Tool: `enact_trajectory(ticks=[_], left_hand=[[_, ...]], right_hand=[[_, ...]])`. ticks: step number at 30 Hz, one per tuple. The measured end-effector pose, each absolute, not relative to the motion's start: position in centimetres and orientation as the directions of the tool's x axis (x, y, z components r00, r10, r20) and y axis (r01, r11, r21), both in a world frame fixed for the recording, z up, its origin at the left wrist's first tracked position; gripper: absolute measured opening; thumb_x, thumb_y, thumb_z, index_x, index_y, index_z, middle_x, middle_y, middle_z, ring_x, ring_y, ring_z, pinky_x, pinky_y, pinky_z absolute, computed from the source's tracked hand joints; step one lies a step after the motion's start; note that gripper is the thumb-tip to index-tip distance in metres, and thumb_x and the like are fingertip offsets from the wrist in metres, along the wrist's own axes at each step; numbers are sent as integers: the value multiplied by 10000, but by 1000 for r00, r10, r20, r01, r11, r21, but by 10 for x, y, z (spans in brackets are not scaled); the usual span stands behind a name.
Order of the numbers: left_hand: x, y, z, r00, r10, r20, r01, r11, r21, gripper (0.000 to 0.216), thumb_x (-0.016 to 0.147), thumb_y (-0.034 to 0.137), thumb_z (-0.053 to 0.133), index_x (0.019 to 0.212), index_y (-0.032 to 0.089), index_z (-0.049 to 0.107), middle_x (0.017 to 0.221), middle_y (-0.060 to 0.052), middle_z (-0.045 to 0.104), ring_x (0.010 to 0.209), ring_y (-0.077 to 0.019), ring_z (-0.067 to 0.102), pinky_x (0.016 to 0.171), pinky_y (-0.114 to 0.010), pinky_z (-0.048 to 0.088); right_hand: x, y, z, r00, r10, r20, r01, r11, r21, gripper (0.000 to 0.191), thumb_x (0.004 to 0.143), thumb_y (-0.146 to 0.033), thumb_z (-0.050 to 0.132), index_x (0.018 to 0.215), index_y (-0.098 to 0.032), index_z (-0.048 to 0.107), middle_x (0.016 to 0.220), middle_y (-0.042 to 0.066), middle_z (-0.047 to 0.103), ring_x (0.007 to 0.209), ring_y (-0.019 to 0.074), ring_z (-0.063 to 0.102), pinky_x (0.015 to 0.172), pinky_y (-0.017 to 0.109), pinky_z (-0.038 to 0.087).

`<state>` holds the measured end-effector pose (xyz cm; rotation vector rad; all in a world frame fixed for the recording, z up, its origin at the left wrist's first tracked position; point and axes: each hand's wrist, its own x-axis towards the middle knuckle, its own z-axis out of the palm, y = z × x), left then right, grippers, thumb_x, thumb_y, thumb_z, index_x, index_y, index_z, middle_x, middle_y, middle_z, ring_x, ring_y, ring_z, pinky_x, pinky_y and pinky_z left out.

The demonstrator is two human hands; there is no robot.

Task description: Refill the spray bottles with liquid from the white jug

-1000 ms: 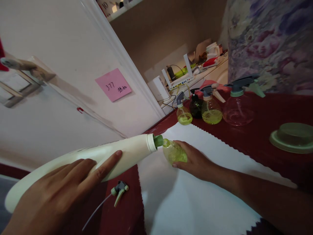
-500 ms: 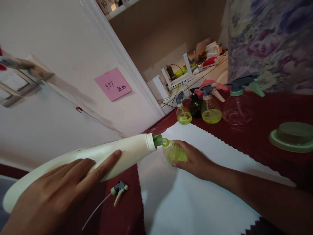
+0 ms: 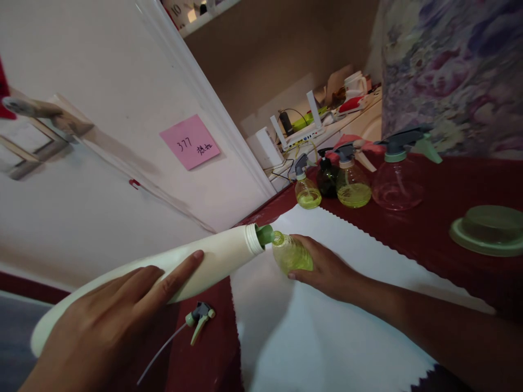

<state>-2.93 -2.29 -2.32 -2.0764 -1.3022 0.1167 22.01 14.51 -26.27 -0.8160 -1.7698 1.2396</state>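
Observation:
My left hand (image 3: 110,321) grips a large cream bottle (image 3: 204,257), tipped almost flat, and its green spout (image 3: 265,235) meets the mouth of a small clear bottle (image 3: 291,255) holding yellow-green liquid. My right hand (image 3: 327,267) is wrapped round that small bottle on a white cloth (image 3: 327,337). A loose grey-green spray trigger (image 3: 198,317) with its dip tube lies on the red tablecloth (image 3: 449,185) below the cream bottle.
Several spray bottles (image 3: 353,182) stand in a row at the back, beside a round pink one (image 3: 398,179). A green lid (image 3: 488,228) lies at the right. A white door with a pink note (image 3: 190,141) fills the left. A router (image 3: 302,130) sits beyond.
The base of the cream bottle has shifted slightly to the right in my left hand; the spout stays at the small bottle's mouth. My right hand has not moved.

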Motion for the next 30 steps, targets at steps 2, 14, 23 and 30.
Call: enact_trajectory(ticks=[2,14,23,30], left_hand=[[-28,-24,-29,464,840,281,795,-255,-551,599,1041,423,401,1633,481,328,836,9,734,614,-208,688,560,-334,495],[-38,-12,-59,184,886,424,950,-50,-307,474,997,314,551,1467,360,598,1057,-32,821,801,-230,789,676,-292,568],[-33,10,-73,-128,732,669,963,-69,260,503,899,374,740,1397,339,681,1372,3,755,1215,-256,731,1066,-366,547],[-26,47,-126,-461,610,644,696,-202,689,566,822,324,783,1380,293,695,1370,-32,752,1200,-271,707,1084,-422,527]], right_hand=[[220,145,-263,-462,851,251,50,308,-950,767,755,-378,789,1462,-259,517,1477,135,643,1362,367,593,1144,582,457],[219,147,-286,-491,842,222,72,293,-954,800,857,-513,712,1563,-332,381,1667,113,473,1530,365,442,1235,647,354],[224,148,-289,-464,867,182,150,280,-948,866,838,-627,710,1575,-292,405,1668,128,479,1545,387,421,1269,639,322],[226,155,-300,-483,858,174,189,296,-936,840,857,-627,721,1563,-288,414,1592,132,570,1470,385,527,1208,575,444]])
